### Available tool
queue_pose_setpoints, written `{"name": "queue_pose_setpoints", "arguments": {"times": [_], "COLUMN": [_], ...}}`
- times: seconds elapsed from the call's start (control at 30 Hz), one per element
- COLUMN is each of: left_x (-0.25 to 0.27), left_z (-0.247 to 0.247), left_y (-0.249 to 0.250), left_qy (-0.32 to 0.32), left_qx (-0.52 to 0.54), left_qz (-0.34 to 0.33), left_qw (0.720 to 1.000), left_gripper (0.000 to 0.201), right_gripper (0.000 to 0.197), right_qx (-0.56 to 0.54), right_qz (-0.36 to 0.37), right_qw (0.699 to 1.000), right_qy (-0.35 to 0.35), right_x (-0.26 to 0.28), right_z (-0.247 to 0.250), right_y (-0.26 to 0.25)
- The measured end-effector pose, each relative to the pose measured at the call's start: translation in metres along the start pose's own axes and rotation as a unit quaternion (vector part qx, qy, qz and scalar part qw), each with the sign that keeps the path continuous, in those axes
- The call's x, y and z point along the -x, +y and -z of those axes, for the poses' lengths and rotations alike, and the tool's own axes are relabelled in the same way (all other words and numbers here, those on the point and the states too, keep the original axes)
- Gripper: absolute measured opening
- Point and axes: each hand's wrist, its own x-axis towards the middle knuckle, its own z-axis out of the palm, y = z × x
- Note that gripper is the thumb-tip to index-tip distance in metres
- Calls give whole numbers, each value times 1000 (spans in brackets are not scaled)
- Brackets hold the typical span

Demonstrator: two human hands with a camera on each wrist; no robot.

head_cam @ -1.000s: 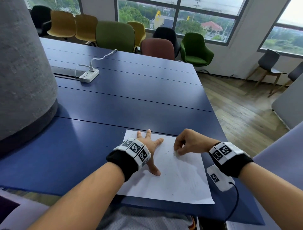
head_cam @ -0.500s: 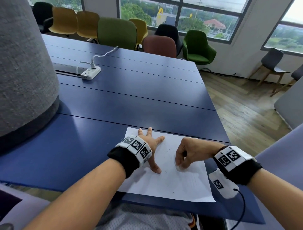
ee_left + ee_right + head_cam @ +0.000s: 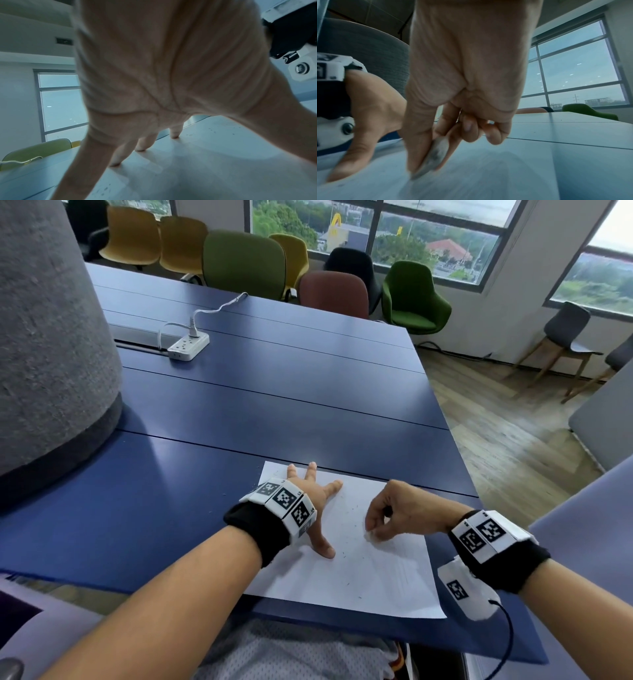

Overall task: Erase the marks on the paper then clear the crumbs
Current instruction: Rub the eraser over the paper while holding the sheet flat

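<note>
On the blue tabletop, the sheet of paper is pinned near its left edge by the left hand, whose fingers are spread straight with their tips pressed flat on the sheet and nothing grasped. To the right, a worn grey eraser is pinched between thumb and fingers of the right hand, its lower edge touching the paper near the middle. Dark crumbs are seen scattered between the two hands and toward the near edge. The erasing step is judged to be in hand; faint lines appear to remain on the right part of the sheet, so further rubbing there is called for, with the paper held flat, before the crumbs are brushed off.
</note>
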Motion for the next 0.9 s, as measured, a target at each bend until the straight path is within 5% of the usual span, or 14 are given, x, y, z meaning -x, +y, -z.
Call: {"name": "queue_pose_setpoints", "arguments": {"times": [0.1, 0.23, 0.4, 0.53, 0.7, 0.83, 0.9], "left_x": [0, -1, -1, -3, -3, -5, -4], "left_z": [0, 0, 0, -1, 0, -2, -2], "left_y": [0, 0, -1, -1, -1, -2, -2], "left_qy": [3, 0, 2, 3, 3, 3, 1], "left_qx": [-4, -1, 0, 2, -3, 2, 3], "left_qz": [1, 0, 0, -2, 1, 2, 2], "left_qw": [1000, 1000, 1000, 1000, 1000, 1000, 1000], "left_gripper": [138, 139, 139, 140, 140, 140, 140], "right_gripper": [15, 8, 13, 10, 14, 10, 11], "right_qx": [4, -23, 3, -19, -5, -17, -4], "right_qz": [6, -4, 10, 5, 11, 4, 8], "right_qw": [995, 999, 995, 1000, 995, 1000, 999], "right_qy": [-104, 23, -102, 18, -103, 3, -37], "right_x": [10, 6, 16, 9, 17, 8, 13], "right_z": [-6, -5, -11, -8, -16, -12, -18], "right_y": [-8, 1, -9, -3, -14, -10, -14]}}
